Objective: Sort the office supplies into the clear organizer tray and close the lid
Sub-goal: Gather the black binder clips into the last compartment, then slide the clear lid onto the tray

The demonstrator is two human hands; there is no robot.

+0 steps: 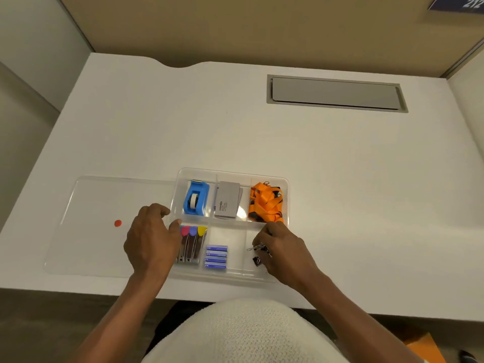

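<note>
The clear organizer tray point(285, 179) sits low in the frame's centre on the white counter point(235, 132), its lid point(104, 205) lying flat to the left; the left hand point(150, 237) rests loosely curled at the tray's left edge, holding nothing; the right hand point(284, 247) pinches black binder clips point(258, 248) over the lower-right compartment.

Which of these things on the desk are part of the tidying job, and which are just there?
Job: tray, lid, tape dispenser, cards, lanyard, nail clippers, staple boxes, binder clips, left hand, right hand.

Just there: desk, grey cable hatch, orange object on the floor.
</note>
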